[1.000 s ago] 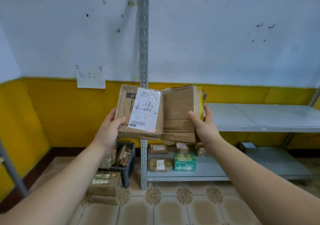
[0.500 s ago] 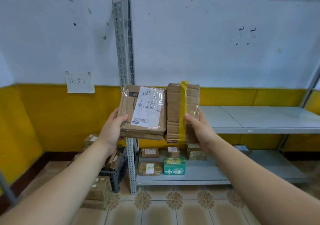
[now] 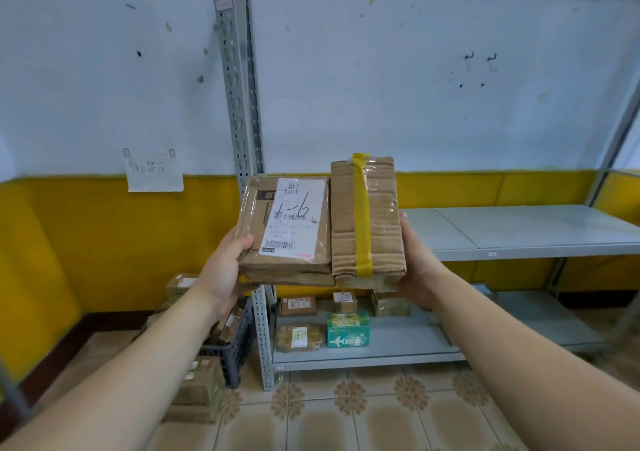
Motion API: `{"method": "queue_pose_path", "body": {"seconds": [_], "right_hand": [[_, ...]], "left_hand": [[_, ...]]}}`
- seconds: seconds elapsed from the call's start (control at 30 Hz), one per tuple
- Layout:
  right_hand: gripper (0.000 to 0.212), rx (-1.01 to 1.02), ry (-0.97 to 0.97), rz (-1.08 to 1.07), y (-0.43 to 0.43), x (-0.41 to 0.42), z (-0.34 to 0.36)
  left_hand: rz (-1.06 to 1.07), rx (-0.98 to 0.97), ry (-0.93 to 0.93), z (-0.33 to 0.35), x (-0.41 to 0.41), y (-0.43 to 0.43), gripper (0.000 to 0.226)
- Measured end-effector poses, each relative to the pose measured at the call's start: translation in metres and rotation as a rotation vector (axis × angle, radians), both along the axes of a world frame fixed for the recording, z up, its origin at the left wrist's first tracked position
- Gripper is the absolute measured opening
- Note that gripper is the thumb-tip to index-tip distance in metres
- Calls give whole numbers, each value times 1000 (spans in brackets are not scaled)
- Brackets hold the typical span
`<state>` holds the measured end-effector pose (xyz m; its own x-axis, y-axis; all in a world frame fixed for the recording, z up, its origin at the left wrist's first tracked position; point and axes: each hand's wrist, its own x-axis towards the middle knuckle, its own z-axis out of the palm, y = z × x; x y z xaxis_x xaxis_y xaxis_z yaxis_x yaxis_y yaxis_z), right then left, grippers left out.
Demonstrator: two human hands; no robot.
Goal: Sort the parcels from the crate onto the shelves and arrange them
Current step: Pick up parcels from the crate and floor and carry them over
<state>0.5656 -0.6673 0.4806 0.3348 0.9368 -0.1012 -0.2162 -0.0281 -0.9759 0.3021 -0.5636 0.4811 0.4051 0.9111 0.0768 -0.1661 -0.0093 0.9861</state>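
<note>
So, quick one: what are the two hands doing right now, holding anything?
The left hand grips the labelled parcel, thumb on its front.
The right hand holds the yellow-taped parcel by its side.

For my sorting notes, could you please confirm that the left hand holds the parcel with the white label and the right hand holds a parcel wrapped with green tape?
Not quite: the tape is yellow, not green. The head view shows the left hand holding the parcel with the white label and the right hand holding a parcel wrapped with yellow tape.
</note>
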Motion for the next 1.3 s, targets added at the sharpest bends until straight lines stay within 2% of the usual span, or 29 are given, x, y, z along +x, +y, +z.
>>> {"method": "queue_pose_path", "body": {"seconds": [0.07, 0.2, 0.27, 0.33, 0.43, 0.63, 0.73, 0.87, 1.1, 1.23, 1.3], "right_hand": [[72, 18, -8, 6, -1, -5, 3], [73, -56, -77, -300, 12, -15, 1], [69, -70, -7, -354, 16, -15, -7], [70, -78, 107, -259, 13, -20, -8], [60, -33, 233, -120, 11, -21, -13], [51, -28, 329, -95, 11, -13, -14], [46, -21, 302, -91, 8, -7, -8], [42, 23, 184, -184, 15, -3, -3], [67, 51, -63, -381, 20, -4, -1], [47, 140, -148, -334, 17, -16, 2], [48, 193, -195, -315, 13, -18, 3]], "left_hand": [[-2, -6, -8, 2, -3, 2, 25], [21, -12, -42, 7, -7, 8, 22], [20, 2, -40, 10, -7, 11, 23], [16, 1, -41, 13, -7, 12, 24], [11, -9, -40, 17, -9, 16, 24], [0, 77, 52, 19, -14, 25, 25], [35, 124, 149, 16, -15, 30, 28], [45, 104, 149, 12, -15, 35, 29], [49, 103, 83, 13, -11, 33, 26], [-9, 170, 106, 17, -1, 27, 29], [-19, 198, 112, 19, 2, 24, 30]]}}
